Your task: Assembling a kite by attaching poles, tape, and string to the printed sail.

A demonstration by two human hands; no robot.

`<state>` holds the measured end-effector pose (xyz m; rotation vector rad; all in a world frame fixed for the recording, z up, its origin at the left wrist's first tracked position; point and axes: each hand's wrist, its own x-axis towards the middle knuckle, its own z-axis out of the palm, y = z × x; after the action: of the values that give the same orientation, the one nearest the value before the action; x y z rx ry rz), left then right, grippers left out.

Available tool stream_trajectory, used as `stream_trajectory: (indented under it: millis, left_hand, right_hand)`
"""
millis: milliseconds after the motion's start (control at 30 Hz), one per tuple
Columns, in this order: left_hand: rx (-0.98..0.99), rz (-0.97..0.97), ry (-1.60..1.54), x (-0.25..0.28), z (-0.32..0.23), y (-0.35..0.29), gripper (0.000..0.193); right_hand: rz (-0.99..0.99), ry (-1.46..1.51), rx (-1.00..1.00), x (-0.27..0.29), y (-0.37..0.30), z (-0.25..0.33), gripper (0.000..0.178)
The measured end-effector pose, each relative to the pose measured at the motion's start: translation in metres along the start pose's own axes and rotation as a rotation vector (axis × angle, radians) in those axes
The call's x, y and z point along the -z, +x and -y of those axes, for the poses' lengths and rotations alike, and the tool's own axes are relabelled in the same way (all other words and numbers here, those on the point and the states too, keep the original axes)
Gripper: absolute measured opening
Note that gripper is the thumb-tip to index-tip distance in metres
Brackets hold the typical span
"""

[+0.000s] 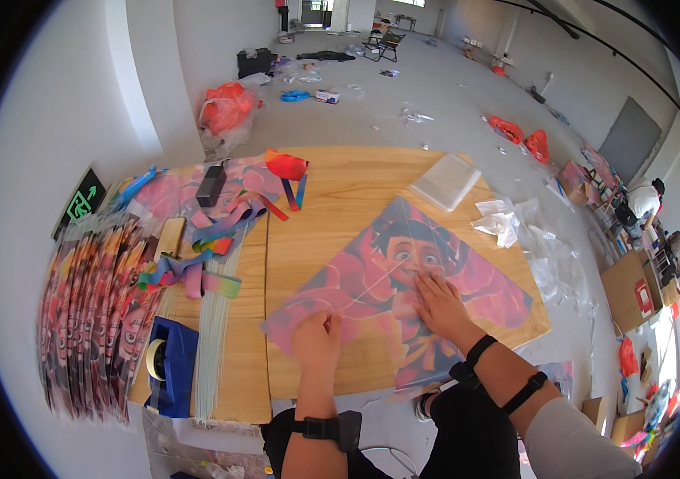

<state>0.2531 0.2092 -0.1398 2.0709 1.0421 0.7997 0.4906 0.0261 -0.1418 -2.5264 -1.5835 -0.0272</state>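
A pink kite (pixel 384 275) with a cartoon figure printed on it lies spread on the wooden table (pixel 340 180). My right hand (pixel 440 306) rests on it with fingers stretched out, just below the printed face. Over the kite's left part, my left hand (pixel 316 337) is closed, its fingertips pinched together; what they hold, if anything, cannot be made out. A thin pale line, like a rod or string, slants across the print from near those fingertips towards the middle.
Left on the table are a blue tape dispenser (pixel 174 367), thin pale rods (pixel 216 351), rainbow ribbons (pixel 220 231) and a dark block (pixel 211 186). Folded printed kites (pixel 92 327) hang along the left edge. A clear plastic pack (pixel 445 182) lies at the back right. Another person (pixel 643 199) works far right.
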Motion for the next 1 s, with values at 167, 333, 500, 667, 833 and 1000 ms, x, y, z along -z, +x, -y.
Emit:
stream_trajectory:
  millis: [167, 333, 500, 667, 833, 1000]
  left_hand:
    - [0.044, 0.051, 0.114, -0.007, 0.003, -0.002, 0.031]
    - [0.066, 0.063, 0.155, -0.01, 0.003, -0.004, 0.032]
    - [0.056, 0.071, 0.113, -0.016, 0.003, -0.001, 0.024]
    - [-0.116, -0.141, 0.23, -0.021, 0.01, -0.005, 0.024]
    - [-0.248, -0.035, 0.358, -0.015, -0.017, -0.043, 0.036]
    - [-0.216, 0.026, 0.4, -0.015, -0.011, -0.047, 0.04]
  right_hand:
    - [0.032, -0.002, -0.001, 0.011, -0.012, -0.009, 0.062]
    - [-0.12, 0.24, 0.1, 0.019, 0.005, 0.023, 0.035]
    - [-0.007, 0.611, -0.028, 0.005, 0.028, 0.091, 0.022]
    - [0.033, 0.581, -0.003, -0.008, 0.035, 0.117, 0.018]
    - [-0.074, 0.553, -0.036, -0.017, 0.044, 0.12, 0.019]
    - [-0.074, 0.533, 0.123, -0.027, 0.064, 0.133, 0.019]
